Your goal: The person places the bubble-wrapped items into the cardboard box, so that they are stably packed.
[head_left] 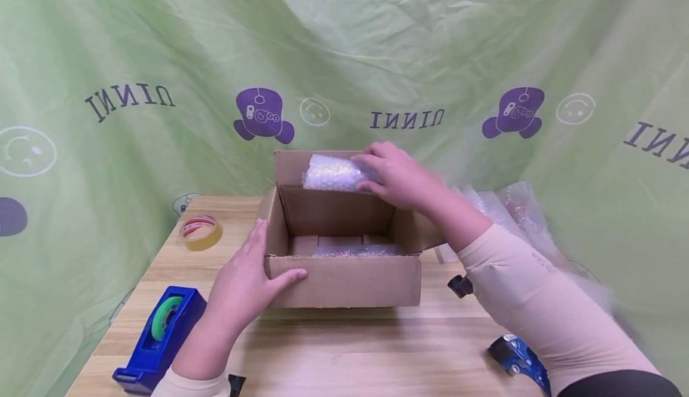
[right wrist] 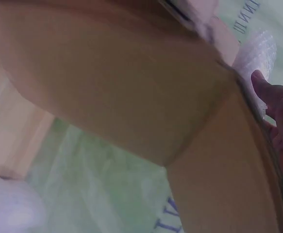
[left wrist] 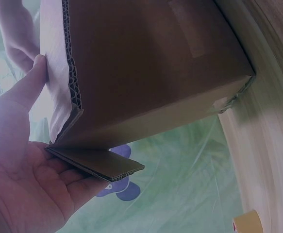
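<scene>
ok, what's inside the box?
Bubble wrap lies low inside the box. The box's near side hides the wrap's nearer part; whatever it may cover can't be made out.

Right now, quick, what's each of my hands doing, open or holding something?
Left hand: open, braced against the near left corner of the cardboard box.
Right hand: closed, holding a bubble-wrapped bundle above the box.

A brown corrugated-cardboard box (head_left: 344, 283) stands upright on the pale wood-grain table (head_left: 350, 349), its top open and its far flap raised. Inside it lies clear bubble wrap (head_left: 357, 251), partly hidden behind the near side. A roughly cylindrical bundle of shiny translucent bubble wrap (head_left: 331, 173) is held almost level above the opening, before the far flap.
</scene>
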Demonstrator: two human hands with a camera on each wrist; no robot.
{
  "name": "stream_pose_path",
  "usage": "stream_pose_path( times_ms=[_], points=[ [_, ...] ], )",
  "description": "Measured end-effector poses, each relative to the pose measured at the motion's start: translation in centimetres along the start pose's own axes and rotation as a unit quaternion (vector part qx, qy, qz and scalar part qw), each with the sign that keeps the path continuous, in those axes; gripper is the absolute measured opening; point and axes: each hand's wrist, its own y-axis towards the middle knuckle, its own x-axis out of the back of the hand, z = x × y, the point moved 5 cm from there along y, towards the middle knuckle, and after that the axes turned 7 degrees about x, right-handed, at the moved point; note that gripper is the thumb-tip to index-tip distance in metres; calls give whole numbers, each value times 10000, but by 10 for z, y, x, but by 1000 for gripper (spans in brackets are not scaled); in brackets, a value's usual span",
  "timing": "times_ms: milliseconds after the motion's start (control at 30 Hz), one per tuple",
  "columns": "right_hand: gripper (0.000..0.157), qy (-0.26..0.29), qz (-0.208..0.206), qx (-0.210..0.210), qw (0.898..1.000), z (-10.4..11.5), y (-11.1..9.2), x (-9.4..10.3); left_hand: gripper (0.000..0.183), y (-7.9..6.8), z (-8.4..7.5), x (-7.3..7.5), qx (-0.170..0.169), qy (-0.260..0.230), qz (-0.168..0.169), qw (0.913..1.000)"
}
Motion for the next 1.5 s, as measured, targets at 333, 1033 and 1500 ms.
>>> stream_pose_path(
  times_ms=[333,1033,1500],
  points=[
    [56,242,337,-32,9991,2,-8,-48,121,1,0,-1,-42,21,-20,10000],
    [46,180,175,-96,9996,1,-13,-62,121,1,-1,0,-75,-4,-59,10000],
    [47,478,-539,-376,9967,-29,-39,-8,122,1,2,-1,45,20,13,10000]
  ],
)
